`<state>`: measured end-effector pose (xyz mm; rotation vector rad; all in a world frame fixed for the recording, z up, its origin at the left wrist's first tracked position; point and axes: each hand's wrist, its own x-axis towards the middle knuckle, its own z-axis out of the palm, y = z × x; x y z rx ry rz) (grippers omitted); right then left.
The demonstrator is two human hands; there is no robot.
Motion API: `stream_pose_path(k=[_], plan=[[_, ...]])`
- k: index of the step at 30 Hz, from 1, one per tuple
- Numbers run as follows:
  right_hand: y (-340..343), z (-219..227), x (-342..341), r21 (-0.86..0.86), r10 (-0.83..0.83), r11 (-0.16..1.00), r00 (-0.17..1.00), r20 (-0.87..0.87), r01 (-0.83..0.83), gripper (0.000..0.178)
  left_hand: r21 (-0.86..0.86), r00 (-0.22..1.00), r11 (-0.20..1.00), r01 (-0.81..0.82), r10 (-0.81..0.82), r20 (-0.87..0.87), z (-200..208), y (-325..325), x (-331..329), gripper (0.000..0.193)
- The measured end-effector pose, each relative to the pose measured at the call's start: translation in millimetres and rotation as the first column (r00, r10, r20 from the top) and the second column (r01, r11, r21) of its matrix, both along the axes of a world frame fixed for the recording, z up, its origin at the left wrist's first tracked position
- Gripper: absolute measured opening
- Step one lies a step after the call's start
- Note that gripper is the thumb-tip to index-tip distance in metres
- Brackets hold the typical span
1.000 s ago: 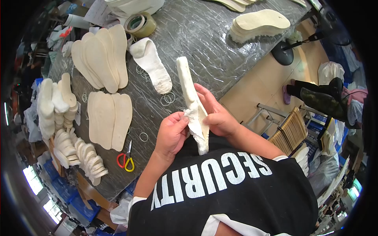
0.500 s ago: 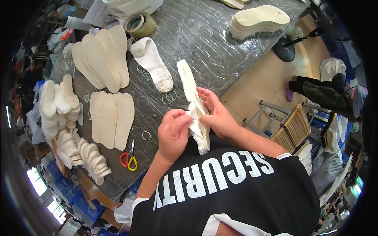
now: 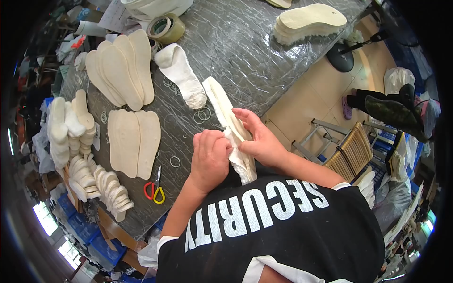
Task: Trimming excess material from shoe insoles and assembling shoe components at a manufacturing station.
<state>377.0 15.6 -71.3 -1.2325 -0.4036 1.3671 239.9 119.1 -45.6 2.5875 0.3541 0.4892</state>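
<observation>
Between both hands, in front of my chest, is a cream insole with white fleece, turned edge-on; whether it is one or a pair pressed together I cannot tell. My right hand grips its right side, thumb near the middle. My left hand is closed, with its fingertips pinching the fleecy edge. Just beyond lies a fleecy white insole, its far end folded over. Beside it are loose pale rubber bands. Closer to me rest a single band and scissors with red and yellow handles.
Flat cream insoles lie fanned out and in a nearer group. Fleecy insole piles line the left edge. Tape rolls and another insole stack sit at the back. A woven-seat chair stands right, near another person's legs.
The far end of the held insole has swung left and slightly toward me. My left hand has shifted a little right along its edge; both hands keep their hold.
</observation>
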Motion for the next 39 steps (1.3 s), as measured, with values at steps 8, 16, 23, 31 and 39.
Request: stream_pose_path(k=[8, 16, 23, 31, 39], plan=[[-1, 15, 0, 0.058, -0.028, 0.997, 0.976, -0.217, 0.041, 0.077, -0.753, 0.978, 0.637, -0.166, 0.206, -0.042, -14, -16, -21, 0.007], [-5, 10, -1, 0.081, -0.044, 0.994, 0.961, -0.272, 0.069, 0.082, -0.990, 0.851, 0.084, 0.116, 0.506, 0.143, 9, -14, -23, 0.017], [-4, 9, -5, 0.109, -0.065, 0.993, 0.965, 0.255, 0.038, 0.071, -0.836, 0.927, 0.525, -0.158, 0.371, 0.058, 20, 1, -29, 0.013], [-3, 22, 0, 0.077, 0.007, 0.996, 0.901, 0.434, -0.045, 0.072, -0.947, 0.872, 0.000, -0.321, 0.391, -0.296, 23, -6, -3, 0.029], [-3, 17, 0, 0.057, 0.009, 0.997, 0.870, 0.493, -0.043, 0.081, -0.962, 0.859, 0.044, -0.269, 0.462, -0.219, 26, -6, -5, 0.021]])
